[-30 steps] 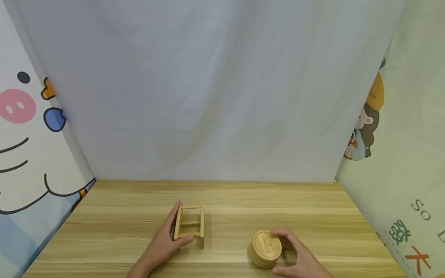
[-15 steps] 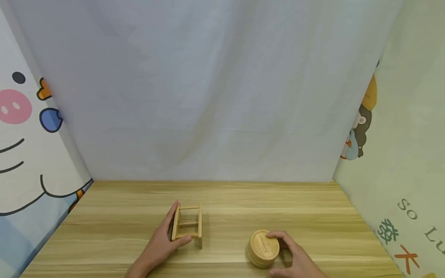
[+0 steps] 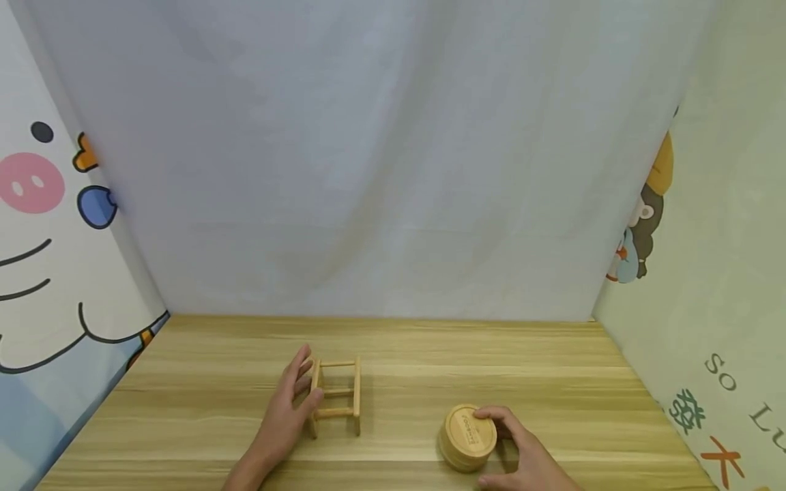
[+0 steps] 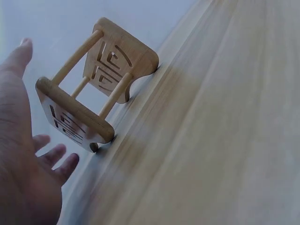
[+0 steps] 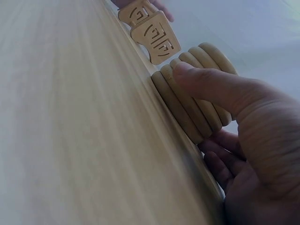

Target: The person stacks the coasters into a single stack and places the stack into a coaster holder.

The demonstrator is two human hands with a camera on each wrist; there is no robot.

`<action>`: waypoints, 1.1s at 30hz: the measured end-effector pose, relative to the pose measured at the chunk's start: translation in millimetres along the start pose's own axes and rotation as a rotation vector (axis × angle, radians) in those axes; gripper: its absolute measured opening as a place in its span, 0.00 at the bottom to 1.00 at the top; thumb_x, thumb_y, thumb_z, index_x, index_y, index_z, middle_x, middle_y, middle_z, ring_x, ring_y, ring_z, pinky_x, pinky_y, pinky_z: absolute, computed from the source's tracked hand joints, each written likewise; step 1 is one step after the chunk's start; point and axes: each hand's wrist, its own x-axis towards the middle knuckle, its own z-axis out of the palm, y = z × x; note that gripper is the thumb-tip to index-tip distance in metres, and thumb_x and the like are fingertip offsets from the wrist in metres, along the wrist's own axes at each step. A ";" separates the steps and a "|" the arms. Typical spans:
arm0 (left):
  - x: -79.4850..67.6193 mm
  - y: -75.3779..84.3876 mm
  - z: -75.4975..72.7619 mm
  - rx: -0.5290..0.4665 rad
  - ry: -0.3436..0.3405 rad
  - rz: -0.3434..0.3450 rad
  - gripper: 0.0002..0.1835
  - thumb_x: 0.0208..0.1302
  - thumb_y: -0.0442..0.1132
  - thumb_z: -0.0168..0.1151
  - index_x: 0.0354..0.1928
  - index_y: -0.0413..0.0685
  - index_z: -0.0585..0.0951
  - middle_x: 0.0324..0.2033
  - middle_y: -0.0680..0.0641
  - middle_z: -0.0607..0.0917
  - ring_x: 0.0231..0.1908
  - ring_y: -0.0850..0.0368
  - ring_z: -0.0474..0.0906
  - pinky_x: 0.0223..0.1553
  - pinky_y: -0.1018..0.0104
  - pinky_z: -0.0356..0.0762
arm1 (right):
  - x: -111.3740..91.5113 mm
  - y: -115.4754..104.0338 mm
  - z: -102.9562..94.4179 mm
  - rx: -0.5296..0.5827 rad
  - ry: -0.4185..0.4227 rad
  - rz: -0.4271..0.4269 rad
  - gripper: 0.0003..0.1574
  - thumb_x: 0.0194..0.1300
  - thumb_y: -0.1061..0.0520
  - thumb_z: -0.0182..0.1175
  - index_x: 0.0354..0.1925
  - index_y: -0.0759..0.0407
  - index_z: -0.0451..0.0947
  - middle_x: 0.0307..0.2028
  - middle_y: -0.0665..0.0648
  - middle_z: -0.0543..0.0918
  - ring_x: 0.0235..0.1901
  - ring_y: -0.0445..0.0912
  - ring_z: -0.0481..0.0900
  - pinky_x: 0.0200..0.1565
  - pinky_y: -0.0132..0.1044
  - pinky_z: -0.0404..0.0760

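A small pale wooden rack [image 3: 336,412], with cut-out end panels joined by dowels, stands upright on the table left of centre. My left hand [image 3: 282,412] is at its left side with fingers spread; in the left wrist view a gap shows between the palm and the rack's near panel [image 4: 70,117]. To the right sits a stack of round wooden coasters [image 3: 468,436], its top one printed with lettering. My right hand [image 3: 522,453] holds the stack from the right, index finger at the top rim. The right wrist view shows the thumb [image 5: 206,84] across the coasters' edges [image 5: 187,108].
The wood-grain table [image 3: 393,354] ends at a plain pale curtain [image 3: 381,170]. Cartoon-printed cloth hangs at the left [image 3: 55,273] and green printed cloth at the right [image 3: 706,239].
My left hand has loosened from the rack: the thumb has drawn back left off its front and the fingers have moved away. The rack now stands more squarely. My right hand stays at the coasters.
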 end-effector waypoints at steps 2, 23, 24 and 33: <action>1.1 4.2 1.3 0.014 0.050 0.034 0.41 0.85 0.35 0.59 0.91 0.50 0.53 0.86 0.36 0.59 0.81 0.30 0.62 0.77 0.54 0.71 | 0.0 0.2 -0.3 0.002 0.000 0.008 0.57 0.57 0.61 0.87 0.77 0.52 0.69 0.70 0.48 0.78 0.60 0.39 0.81 0.62 0.29 0.79; 1.7 59.4 44.4 0.112 0.091 0.351 0.43 0.71 0.32 0.73 0.85 0.58 0.69 0.77 0.48 0.76 0.71 0.52 0.75 0.70 0.63 0.77 | 2.8 -0.7 -3.4 0.013 -0.009 0.039 0.56 0.57 0.61 0.87 0.77 0.49 0.69 0.69 0.51 0.80 0.61 0.40 0.82 0.64 0.30 0.77; 0.7 61.2 47.9 0.104 0.080 0.355 0.42 0.72 0.32 0.74 0.84 0.57 0.69 0.76 0.47 0.77 0.70 0.50 0.76 0.69 0.62 0.79 | 3.1 -0.6 -3.4 0.016 -0.009 0.038 0.56 0.57 0.61 0.87 0.77 0.50 0.70 0.70 0.52 0.80 0.61 0.40 0.82 0.64 0.30 0.77; -13.2 88.2 81.4 0.017 -0.120 0.030 0.33 0.79 0.52 0.71 0.80 0.55 0.75 0.70 0.50 0.83 0.64 0.42 0.82 0.60 0.54 0.86 | 4.5 -0.8 -0.8 0.021 -0.001 0.021 0.56 0.56 0.62 0.87 0.77 0.51 0.70 0.69 0.53 0.81 0.62 0.40 0.82 0.65 0.28 0.76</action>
